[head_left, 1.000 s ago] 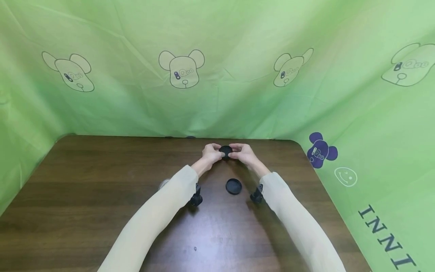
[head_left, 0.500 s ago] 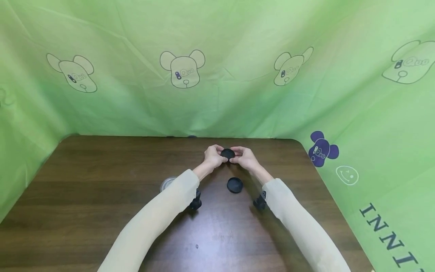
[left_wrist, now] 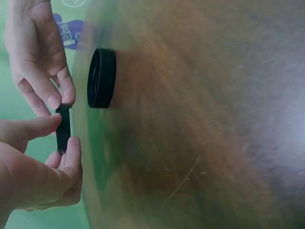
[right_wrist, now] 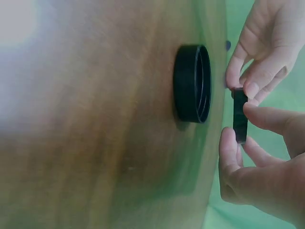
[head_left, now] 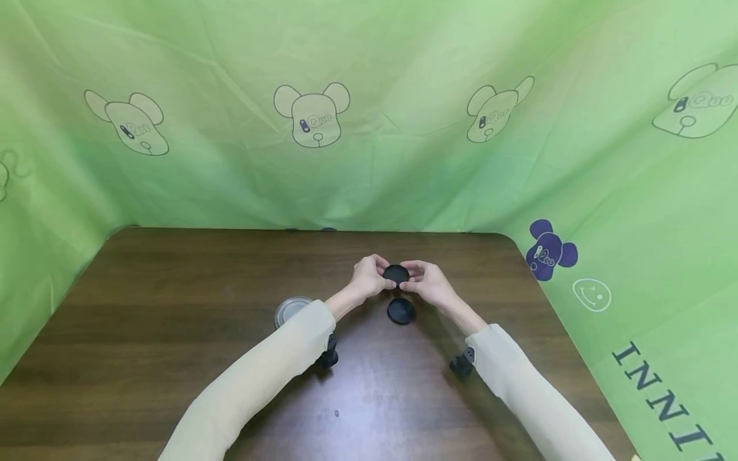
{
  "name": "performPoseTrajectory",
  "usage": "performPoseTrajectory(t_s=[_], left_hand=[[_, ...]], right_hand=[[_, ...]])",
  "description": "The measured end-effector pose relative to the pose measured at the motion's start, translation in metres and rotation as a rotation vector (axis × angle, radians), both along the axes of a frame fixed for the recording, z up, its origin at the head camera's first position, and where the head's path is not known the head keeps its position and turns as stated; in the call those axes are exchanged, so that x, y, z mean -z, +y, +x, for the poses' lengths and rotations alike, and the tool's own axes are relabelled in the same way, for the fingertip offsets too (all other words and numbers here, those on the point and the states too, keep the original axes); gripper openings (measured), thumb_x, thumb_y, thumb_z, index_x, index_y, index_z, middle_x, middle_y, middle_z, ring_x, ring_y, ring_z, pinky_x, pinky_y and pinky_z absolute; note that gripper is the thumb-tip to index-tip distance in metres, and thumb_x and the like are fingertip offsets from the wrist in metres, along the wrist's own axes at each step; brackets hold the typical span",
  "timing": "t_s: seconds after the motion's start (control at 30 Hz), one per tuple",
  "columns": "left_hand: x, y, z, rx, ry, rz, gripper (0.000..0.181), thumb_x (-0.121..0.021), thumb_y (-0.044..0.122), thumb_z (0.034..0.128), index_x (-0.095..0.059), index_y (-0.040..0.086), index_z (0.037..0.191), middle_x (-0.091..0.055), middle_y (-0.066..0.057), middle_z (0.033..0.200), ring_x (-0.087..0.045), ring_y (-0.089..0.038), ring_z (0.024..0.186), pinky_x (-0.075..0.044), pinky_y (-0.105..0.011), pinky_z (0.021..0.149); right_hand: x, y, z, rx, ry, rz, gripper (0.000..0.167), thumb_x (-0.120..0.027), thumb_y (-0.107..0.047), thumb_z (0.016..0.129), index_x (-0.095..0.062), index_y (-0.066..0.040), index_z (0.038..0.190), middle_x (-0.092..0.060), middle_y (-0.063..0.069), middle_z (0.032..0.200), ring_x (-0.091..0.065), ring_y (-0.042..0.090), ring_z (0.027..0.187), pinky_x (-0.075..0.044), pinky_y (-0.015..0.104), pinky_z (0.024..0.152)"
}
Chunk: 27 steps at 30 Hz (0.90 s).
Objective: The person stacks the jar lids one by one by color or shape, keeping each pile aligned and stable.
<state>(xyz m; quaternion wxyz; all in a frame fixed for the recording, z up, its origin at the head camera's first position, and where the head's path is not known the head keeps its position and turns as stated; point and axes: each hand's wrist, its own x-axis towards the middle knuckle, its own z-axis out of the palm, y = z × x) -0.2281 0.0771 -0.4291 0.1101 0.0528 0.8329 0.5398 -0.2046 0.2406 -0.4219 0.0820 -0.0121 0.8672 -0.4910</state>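
Note:
Both hands hold one thin, round black disc with a raised rim, like a lid [head_left: 396, 275], above the table. My left hand [head_left: 369, 278] pinches its left edge between thumb and fingers. The right hand [head_left: 429, 283] pinches the opposite edge the same way. In the left wrist view the disc [left_wrist: 63, 129] is seen edge-on. Just below it in the head view, a wider black round cap [head_left: 400, 311] rests on the table with its hollow side up. The right wrist view shows the cap's [right_wrist: 187, 84] side wall, apart from the held disc.
A round, clear or silvery container [head_left: 287, 310] stands left of the hands, partly covered by the left sleeve [head_left: 271, 362]. Dark wrist cameras hang under both cuffs. Green printed cloth [head_left: 369, 179] borders the brown wooden table [head_left: 144, 320] at the back and sides.
Both hands have brought the black disc nearer to me and slightly right, close to the cap on the table. More of the round container shows beside the left sleeve.

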Motion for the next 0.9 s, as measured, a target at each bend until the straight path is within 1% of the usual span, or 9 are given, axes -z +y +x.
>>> performPoseTrajectory(t_s=[0.13,0.33,0.4,0.47,0.6,0.77,0.9], left_hand=[[-0.002,-0.002,0.009,0.041,0.011,-0.021,0.037,-0.082,0.0,0.0715,-0.064,0.0,0.104,-0.065,-0.01,0.092,-0.059,-0.022,0.089,-0.049,-0.031,0.08],[-0.001,-0.005,0.025,0.089,0.074,-0.056,0.038,-0.082,0.001,0.0723,-0.064,-0.001,0.105,-0.065,-0.01,0.094,-0.061,-0.022,0.091,-0.05,-0.03,0.081],[0.0,-0.006,0.031,0.11,0.109,-0.086,0.038,-0.082,0.003,0.0734,-0.063,-0.001,0.106,-0.064,-0.011,0.095,-0.06,-0.022,0.091,-0.05,-0.029,0.08],[0.002,-0.006,0.035,0.142,0.157,-0.122,0.038,-0.082,0.005,0.0741,-0.063,-0.002,0.106,-0.062,-0.012,0.095,-0.059,-0.022,0.089,-0.049,-0.029,0.079],[0.004,-0.007,0.042,0.194,0.231,-0.188,0.038,-0.082,0.007,0.0756,-0.063,-0.003,0.107,-0.058,-0.013,0.095,-0.055,-0.022,0.088,-0.048,-0.029,0.077],[0.004,-0.006,0.048,0.221,0.229,-0.211,0.039,-0.082,0.009,0.0759,-0.063,-0.003,0.108,-0.058,-0.012,0.096,-0.056,-0.021,0.089,-0.049,-0.029,0.077],[0.005,-0.005,0.053,0.237,0.228,-0.207,0.04,-0.083,0.009,0.0749,-0.063,-0.003,0.107,-0.058,-0.012,0.096,-0.056,-0.022,0.089,-0.049,-0.03,0.077]], right_hand=[[0.0,0.001,0.012,0.002,0.016,0.024,0.049,-0.069,0.002,0.083,-0.053,0.009,0.129,-0.058,0.028,0.119,-0.059,0.038,0.105,-0.05,0.037,0.088],[0.002,0.001,0.027,-0.017,0.033,0.033,0.048,-0.07,0.002,0.083,-0.054,0.01,0.127,-0.06,0.027,0.116,-0.059,0.036,0.101,-0.05,0.038,0.087],[0.003,0.001,0.031,-0.028,0.046,0.037,0.047,-0.071,0.003,0.082,-0.055,0.011,0.125,-0.06,0.027,0.115,-0.06,0.036,0.099,-0.05,0.038,0.087],[0.004,0.003,0.034,-0.042,0.06,0.047,0.046,-0.071,0.003,0.081,-0.056,0.011,0.124,-0.06,0.027,0.114,-0.06,0.036,0.098,-0.05,0.039,0.087],[0.005,0.004,0.041,-0.065,0.076,0.067,0.045,-0.071,0.003,0.081,-0.056,0.012,0.122,-0.061,0.026,0.112,-0.061,0.036,0.096,-0.051,0.04,0.086],[0.006,0.005,0.05,-0.056,0.063,0.074,0.046,-0.072,0.002,0.08,-0.057,0.01,0.123,-0.061,0.024,0.112,-0.061,0.033,0.095,-0.051,0.038,0.085],[0.009,0.007,0.057,-0.041,0.072,0.085,0.046,-0.073,0.002,0.08,-0.058,0.01,0.122,-0.059,0.024,0.109,-0.062,0.031,0.092,-0.052,0.033,0.081]])
